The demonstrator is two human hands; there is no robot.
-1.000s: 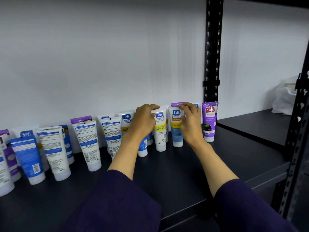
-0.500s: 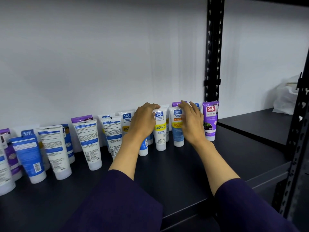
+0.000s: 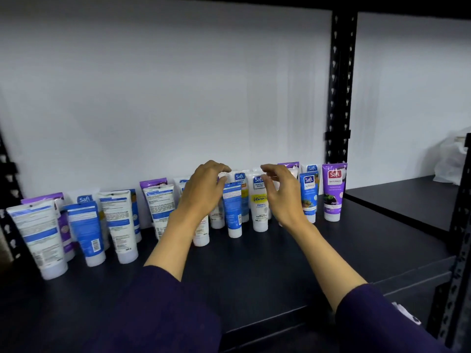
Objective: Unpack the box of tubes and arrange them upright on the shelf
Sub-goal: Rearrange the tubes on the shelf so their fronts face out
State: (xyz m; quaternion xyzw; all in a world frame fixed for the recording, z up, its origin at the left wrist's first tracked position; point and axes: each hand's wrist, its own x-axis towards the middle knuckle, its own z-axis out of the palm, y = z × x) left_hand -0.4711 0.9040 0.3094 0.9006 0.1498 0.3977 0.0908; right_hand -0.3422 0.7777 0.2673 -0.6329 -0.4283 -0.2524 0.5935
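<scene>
Several Safi tubes stand cap-down in a loose row along the back of the dark shelf [image 3: 254, 271]. My left hand [image 3: 204, 192] hovers with fingers spread just left of a blue tube [image 3: 232, 208]. My right hand [image 3: 281, 194] hovers with fingers apart just right of a white tube with a yellow label [image 3: 259, 207]. Neither hand grips a tube. A blue tube [image 3: 309, 193] and a purple tube [image 3: 334, 191] end the row on the right. White and blue tubes [image 3: 86, 230] lean at the left end. No box is in view.
A black perforated upright [image 3: 340, 85] rises behind the row's right end. Beyond it, a second shelf [image 3: 407, 200] carries a white plastic bag [image 3: 451, 161]. Another upright [image 3: 458, 250] stands at the near right. A white wall backs the shelves.
Both hands have let go of the tube tops they were touching and drawn back a little with fingers spread. The blue and white tubes now stand free between them.
</scene>
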